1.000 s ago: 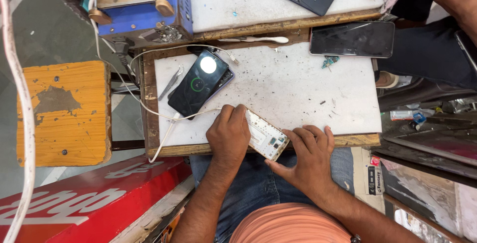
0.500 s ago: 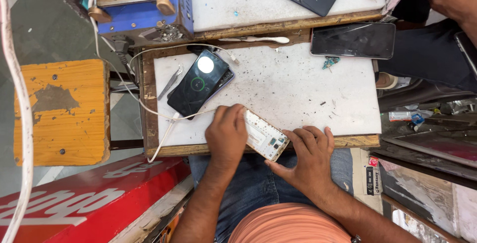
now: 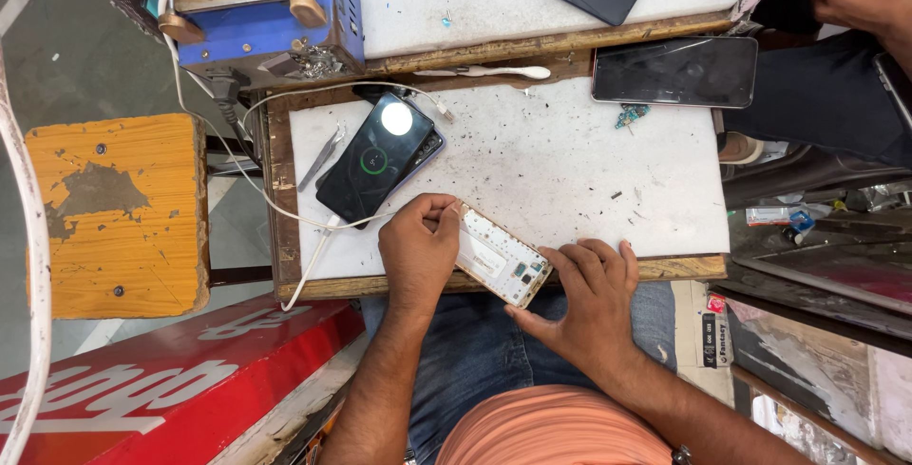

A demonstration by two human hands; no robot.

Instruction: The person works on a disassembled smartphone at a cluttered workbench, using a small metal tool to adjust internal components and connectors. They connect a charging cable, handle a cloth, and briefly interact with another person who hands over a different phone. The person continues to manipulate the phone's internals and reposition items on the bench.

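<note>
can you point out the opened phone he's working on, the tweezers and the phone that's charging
opened phone (image 3: 499,264), head view, on its pale inner frame
tweezers (image 3: 321,157), head view, mid-length of the metal arms
charging phone (image 3: 375,159), head view, middle of its dark screen

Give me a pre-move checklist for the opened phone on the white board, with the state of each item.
1. Left hand on opened phone: ok, fingers at its upper end.
2. Right hand steadying it: ok, fingertips at its lower corner.
3. Phone resting on the white board: ok, near the front edge.
4. Tweezers within sight: ok, left of the lit black phone.
5. Small tool in the left fingers: cannot tell.
</note>
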